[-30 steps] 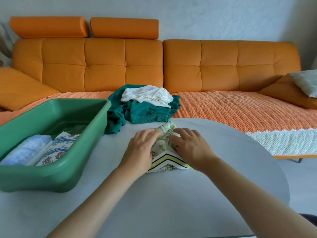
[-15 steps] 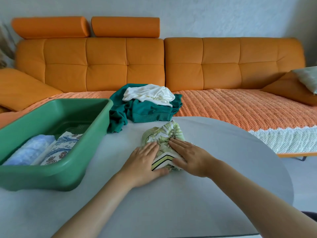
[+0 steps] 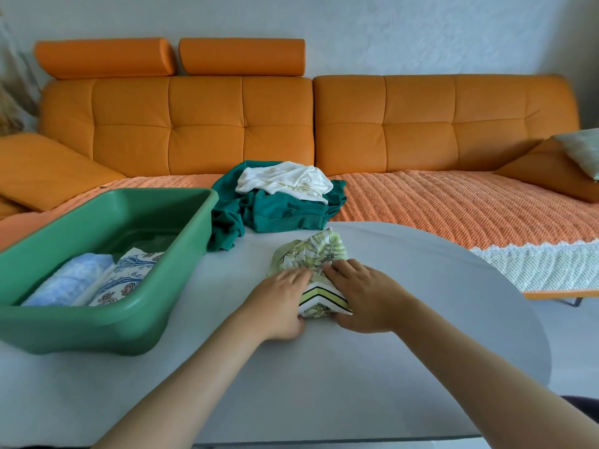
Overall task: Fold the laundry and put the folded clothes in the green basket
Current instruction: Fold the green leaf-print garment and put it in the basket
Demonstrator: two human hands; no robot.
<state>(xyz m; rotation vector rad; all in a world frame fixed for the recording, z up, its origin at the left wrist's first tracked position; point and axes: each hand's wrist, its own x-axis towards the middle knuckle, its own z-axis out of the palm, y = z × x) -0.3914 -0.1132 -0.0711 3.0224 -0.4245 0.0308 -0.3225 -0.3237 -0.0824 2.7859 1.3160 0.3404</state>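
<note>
Behind the table, an orange sofa spans the full width of the view, with 2 bolster headrests on its left half and an orange woven throw over the seat. The grey table, with a rounded right edge, fills the foreground.

At the table's left edge stands the green basket. It holds 2 folded pieces side by side: a pale blue cloth on the left and a white cloth with blue floral print touching it on the right.

At the table's far edge, just beside the basket's far right corner, a teal garment lies crumpled, partly on the table and partly on the sofa seat. A white garment lies crumpled on top of it.

Near the centre of the table, apart from the basket, lies the leaf-print garment, folded into a compact bundle. Its near end shows a chevron band of white, black and yellow-green stripes.

The left hand lies flat on the bundle's left side, fingers straight and together, pressing down. The right hand lies flat on the right side in the same manner, its fingertips nearly meeting those of the left.
</note>
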